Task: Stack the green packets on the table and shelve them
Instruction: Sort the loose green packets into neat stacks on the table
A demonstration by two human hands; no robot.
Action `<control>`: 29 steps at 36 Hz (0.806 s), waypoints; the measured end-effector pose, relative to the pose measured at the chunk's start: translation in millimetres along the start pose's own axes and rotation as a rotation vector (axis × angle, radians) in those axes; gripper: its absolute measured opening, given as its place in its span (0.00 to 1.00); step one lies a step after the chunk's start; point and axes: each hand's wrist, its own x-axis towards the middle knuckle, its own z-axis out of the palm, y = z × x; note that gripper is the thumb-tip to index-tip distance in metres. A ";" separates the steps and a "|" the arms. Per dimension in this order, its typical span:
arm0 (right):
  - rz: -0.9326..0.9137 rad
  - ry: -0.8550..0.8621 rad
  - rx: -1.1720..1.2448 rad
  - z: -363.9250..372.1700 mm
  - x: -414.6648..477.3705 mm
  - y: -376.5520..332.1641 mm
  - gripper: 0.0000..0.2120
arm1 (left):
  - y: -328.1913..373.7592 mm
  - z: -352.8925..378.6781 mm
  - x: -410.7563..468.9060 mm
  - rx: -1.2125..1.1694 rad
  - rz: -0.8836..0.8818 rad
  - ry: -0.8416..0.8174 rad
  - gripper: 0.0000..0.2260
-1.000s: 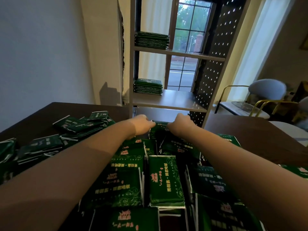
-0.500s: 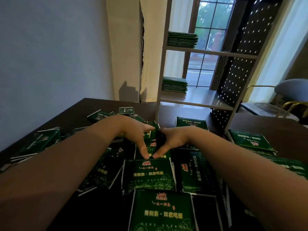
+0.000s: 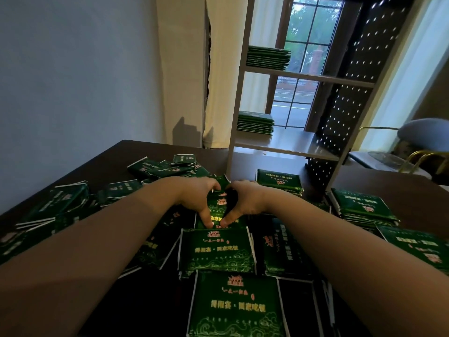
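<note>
The two hands have barely shifted in the last half second: the left hand (image 3: 194, 198) and right hand (image 3: 246, 200) still clasp a green packet (image 3: 219, 207) from either side, thumbs meeting at its near edge, over the dark tabletop (image 3: 388, 183). Flat, glossy, white-edged loose packets (image 3: 216, 251) lie scattered around it. The shelf (image 3: 303, 76) carries two neat piles, an upper stack (image 3: 267, 58) and a lower stack (image 3: 255, 122).
</note>
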 end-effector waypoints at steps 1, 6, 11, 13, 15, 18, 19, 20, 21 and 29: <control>-0.004 0.008 0.001 0.5 -1.0 -0.4 0.50 | 0.7 1.2 -1.1 -0.010 0.001 0.006 0.47; -0.062 0.129 -0.058 1.7 -6.3 -3.5 0.44 | 2.9 4.3 -3.9 -0.033 0.004 0.051 0.42; -0.031 0.251 0.004 -1.4 -12.8 -2.5 0.40 | 1.9 6.3 -5.5 -0.118 -0.009 0.106 0.29; 0.022 0.242 0.186 -0.8 -12.3 0.3 0.40 | -1.1 5.7 -7.2 -0.184 -0.024 0.126 0.27; 0.066 0.213 0.395 0.8 -12.0 0.9 0.40 | -5.1 5.4 -9.5 -0.242 -0.041 0.155 0.27; 0.123 0.196 0.633 0.8 -11.8 -1.1 0.39 | -12.2 6.4 -10.6 -0.382 -0.085 0.214 0.31; 0.146 0.201 0.683 0.3 -11.0 -1.6 0.39 | -13.5 6.8 -10.7 -0.444 -0.104 0.236 0.32; 0.167 0.206 0.726 -0.1 -9.8 -2.9 0.40 | -14.3 7.1 -10.9 -0.506 -0.124 0.262 0.33; 0.187 0.211 0.765 -0.8 -8.0 -4.8 0.41 | -15.6 6.9 -10.6 -0.558 -0.149 0.295 0.35; 0.280 0.214 0.793 -1.8 8.6 -18.5 0.34 | -9.6 14.4 -1.4 -0.479 -0.306 0.380 0.36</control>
